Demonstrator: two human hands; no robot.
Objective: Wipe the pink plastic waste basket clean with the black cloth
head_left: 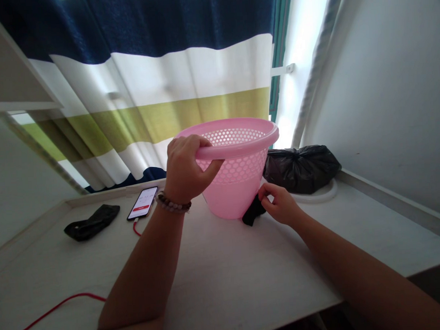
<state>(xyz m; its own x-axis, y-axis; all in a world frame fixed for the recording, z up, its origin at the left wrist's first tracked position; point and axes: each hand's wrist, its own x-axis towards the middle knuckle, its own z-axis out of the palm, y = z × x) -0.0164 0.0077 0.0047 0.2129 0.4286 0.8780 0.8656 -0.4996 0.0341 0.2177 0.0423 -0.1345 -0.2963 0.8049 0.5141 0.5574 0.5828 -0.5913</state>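
A pink plastic wastebasket (230, 191) with a perforated upper wall stands on the white table. My left hand (187, 164) grips the near left part of its rim, fingers over the edge and thumb along the outside. Low on the basket's right side, my right hand (278, 201) has thumb and forefinger pinched together on a limp black piece of material (253, 213). That piece lies against the basket's base; whether it is cloth or plastic I cannot tell.
Behind my right hand, a bulging black plastic bag (302, 168) rests on a round white object (318, 195). Left on the table (210, 272) are a folded black item (92, 222) and a lit phone (143, 203) with a red cable (69, 299). A striped curtain (158, 80) hangs behind.
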